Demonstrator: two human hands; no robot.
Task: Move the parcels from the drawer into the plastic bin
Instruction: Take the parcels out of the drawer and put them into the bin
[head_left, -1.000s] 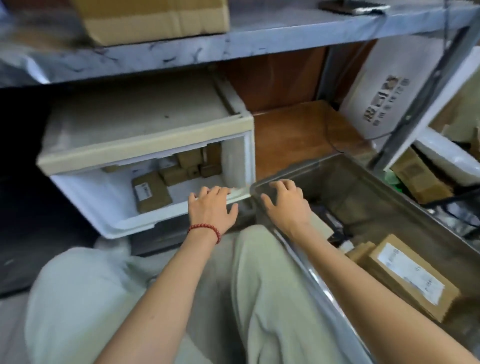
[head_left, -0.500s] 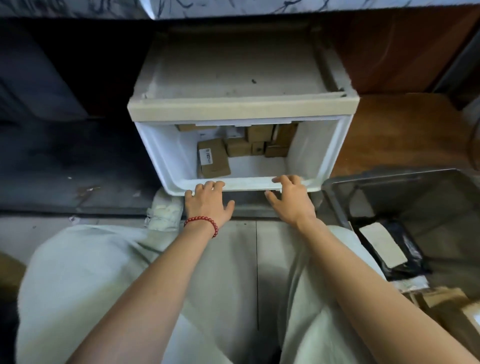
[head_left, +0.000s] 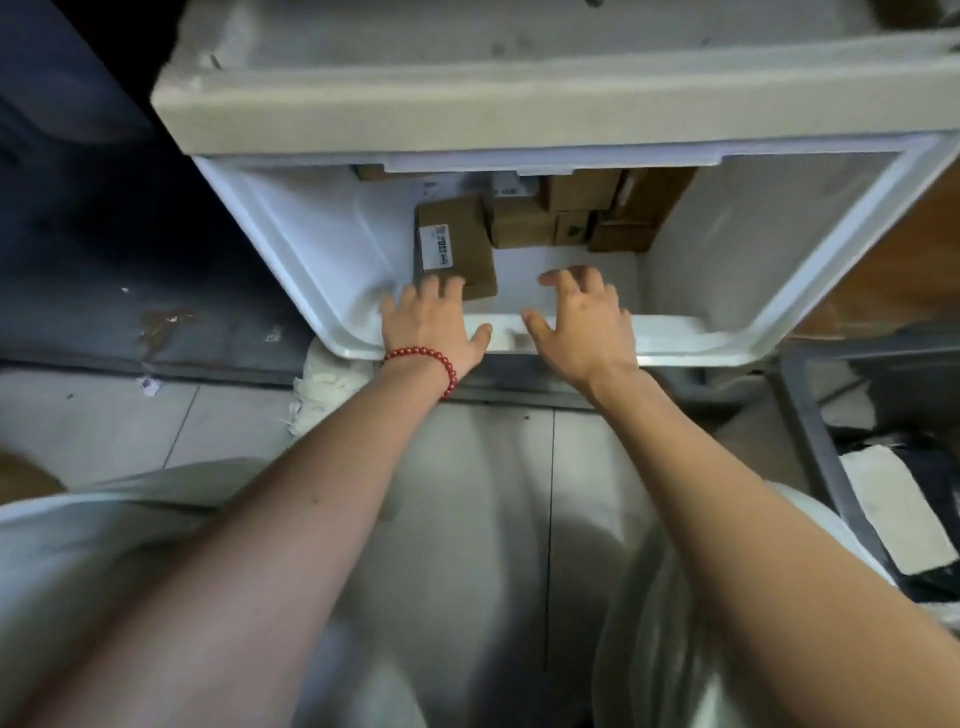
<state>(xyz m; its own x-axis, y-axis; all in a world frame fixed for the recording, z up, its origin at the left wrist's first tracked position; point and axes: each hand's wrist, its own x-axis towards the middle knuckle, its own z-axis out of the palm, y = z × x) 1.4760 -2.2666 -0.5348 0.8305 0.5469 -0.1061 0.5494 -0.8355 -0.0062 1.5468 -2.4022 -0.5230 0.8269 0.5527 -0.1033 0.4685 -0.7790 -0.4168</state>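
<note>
A white plastic drawer (head_left: 291, 244) stands pulled out below a beige cabinet top. Several brown cardboard parcels (head_left: 524, 223) lie at its back, and one with a white label (head_left: 454, 244) lies nearer the front. My left hand (head_left: 431, 325), with a red bead bracelet on the wrist, reaches over the drawer's front rim with spread fingers, the fingertips at the labelled parcel's near edge. My right hand (head_left: 582, 322) is over the rim too, fingers spread above the bare drawer floor, holding nothing. The grey plastic bin (head_left: 810, 415) stands at the right edge.
My light-trousered knees fill the bottom of the view. The bin holds a black bag with a white label (head_left: 893, 514). A dark floor area lies to the left of the drawer, and grey floor tiles (head_left: 104, 415) run in front of it.
The view has closed in on the drawer. Both hands have gone from the drawer's front rim forward into the drawer, the left one up to the labelled parcel.
</note>
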